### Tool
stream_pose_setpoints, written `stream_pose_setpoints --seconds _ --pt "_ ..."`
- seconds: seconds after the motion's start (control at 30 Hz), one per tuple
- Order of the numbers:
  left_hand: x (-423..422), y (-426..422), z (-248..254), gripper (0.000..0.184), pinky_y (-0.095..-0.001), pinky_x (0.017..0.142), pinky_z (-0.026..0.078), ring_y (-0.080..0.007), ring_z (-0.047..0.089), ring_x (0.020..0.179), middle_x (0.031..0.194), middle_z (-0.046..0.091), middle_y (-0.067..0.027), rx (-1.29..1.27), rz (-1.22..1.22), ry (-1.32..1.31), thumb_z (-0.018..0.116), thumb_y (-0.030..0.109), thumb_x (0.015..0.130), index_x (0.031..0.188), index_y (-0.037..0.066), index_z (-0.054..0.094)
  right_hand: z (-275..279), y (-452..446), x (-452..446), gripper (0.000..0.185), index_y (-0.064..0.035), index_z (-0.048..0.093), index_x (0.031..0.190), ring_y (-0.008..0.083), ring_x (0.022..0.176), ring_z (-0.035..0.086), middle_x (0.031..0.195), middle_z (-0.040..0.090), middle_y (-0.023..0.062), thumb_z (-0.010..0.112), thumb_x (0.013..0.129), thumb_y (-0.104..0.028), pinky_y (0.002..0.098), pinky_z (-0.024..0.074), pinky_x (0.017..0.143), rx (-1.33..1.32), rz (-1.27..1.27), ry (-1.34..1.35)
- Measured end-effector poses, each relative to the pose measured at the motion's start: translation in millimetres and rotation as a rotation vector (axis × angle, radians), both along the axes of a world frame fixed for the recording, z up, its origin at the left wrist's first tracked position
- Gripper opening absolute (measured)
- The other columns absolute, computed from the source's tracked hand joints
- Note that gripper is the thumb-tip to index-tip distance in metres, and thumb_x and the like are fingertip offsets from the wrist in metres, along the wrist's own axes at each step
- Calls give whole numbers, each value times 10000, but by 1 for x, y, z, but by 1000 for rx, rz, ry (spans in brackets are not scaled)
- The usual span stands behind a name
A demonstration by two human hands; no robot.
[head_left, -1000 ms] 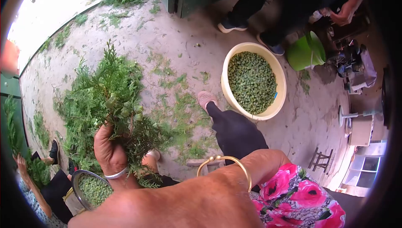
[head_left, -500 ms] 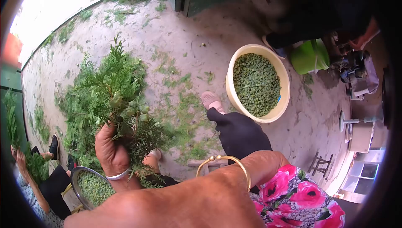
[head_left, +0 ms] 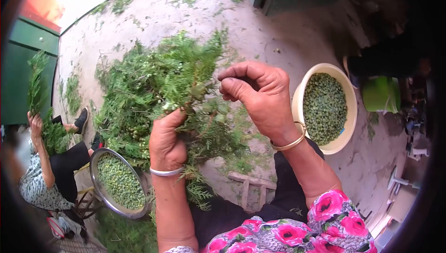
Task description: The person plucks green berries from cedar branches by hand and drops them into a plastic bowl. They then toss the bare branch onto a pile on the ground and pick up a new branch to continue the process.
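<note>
My left hand (head_left: 168, 144), with a pale bangle at the wrist, grips a leafy green conifer branch (head_left: 197, 74). Round green cones (head_left: 218, 111) sit among its sprays. Close to the right of the branch is my right hand (head_left: 262, 97), wearing a gold bracelet. Its fingers are loosely bent, thumb and forefinger slightly apart, with nothing visible between them. A metal basin (head_left: 94, 174) of small green cones stands left of my left forearm. At the right, a cream tub (head_left: 351, 113) is filled with similar cones.
A heap of cut branches (head_left: 127, 95) lies beyond my left hand. Another person (head_left: 46, 174) sits at the left, holding a branch. A small wooden stool (head_left: 246, 181) is near my knees; a lime-green bucket (head_left: 382, 94) stands past the tub. Green sprigs litter the concrete floor.
My right arm, which reached across my body to the lower left, has swung back so its hand is beside the branch. The view has shifted, showing more of the metal basin and other person.
</note>
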State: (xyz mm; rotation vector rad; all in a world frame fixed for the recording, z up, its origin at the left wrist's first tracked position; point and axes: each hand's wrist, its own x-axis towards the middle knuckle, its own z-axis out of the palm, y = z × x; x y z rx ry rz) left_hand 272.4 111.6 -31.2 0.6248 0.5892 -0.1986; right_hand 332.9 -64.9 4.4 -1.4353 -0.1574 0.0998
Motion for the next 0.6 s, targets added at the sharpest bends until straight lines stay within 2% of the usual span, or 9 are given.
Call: stream_pose_setpoints --seconds 0.13,0.2,0.27,0.33,0.37,0.47,0.5,0.53,0.6 --pt "1 -2 -1 284 -376 827 528 -238 643 926 1039 661 -144 -27 -43 -3 608 32 832 1095 -74 606 -15 -1 6 103 20 669 850 105 654 601 732 664 72 667 747 22 246 474 569 -164 -44 -177" --pt "1 -3 -4 277 -379 825 527 -231 644 923 1029 664 -139 -61 -79 -19 611 36 832 1086 -75 609 -12 -8 10 145 17 663 841 163 647 624 742 649 104 705 703 14 270 490 581 -363 40 -467" --pt "1 -8 -4 290 -417 872 512 -271 640 930 1015 662 -160 -45 -73 0 592 32 806 1080 -62 600 -19 -4 7 217 4 644 867 210 651 633 750 633 119 732 668 2 296 501 583 -310 47 -480" --pt "1 -9 -11 275 -413 867 509 -267 640 913 1006 662 -156 56 -46 -18 597 27 797 1058 -57 612 -24 1 3 321 6 635 950 126 717 638 811 668 78 770 659 27 252 516 638 -347 26 -451" --pt "1 -12 -4 266 -414 868 504 -259 639 905 1002 663 -149 52 -56 3 606 23 785 1041 -48 623 -27 3 1 361 9 611 977 126 709 640 819 671 76 764 652 48 258 521 635 -316 56 -439" --pt "-1 -14 -12 283 -423 876 500 -256 637 916 1006 664 -141 34 -48 70 611 19 775 1051 -40 622 -39 4 4 342 14 609 961 118 697 635 806 668 72 751 655 66 255 521 634 -351 48 -505" --pt "-1 -16 -11 285 -348 782 521 -199 636 890 1010 666 -97 14 -72 59 613 4 805 1089 -12 619 -43 4 5 293 29 616 938 102 685 624 789 664 78 729 670 72 248 514 616 -308 32 -488" --pt "-1 -18 -9 285 -348 782 521 -199 636 890 1010 666 -97 11 -70 58 613 4 805 1089 -12 619 -42 2 6 293 29 616 938 102 685 624 789 664 78 729 670 72 248 514 616 -310 34 -489" --pt "0 -18 -5 317 -428 847 520 -265 644 910 1025 660 -153 69 -62 32 611 20 784 1094 -47 604 -39 0 8 175 6 648 875 148 612 648 708 652 136 684 705 29 272 491 539 -260 21 -359"
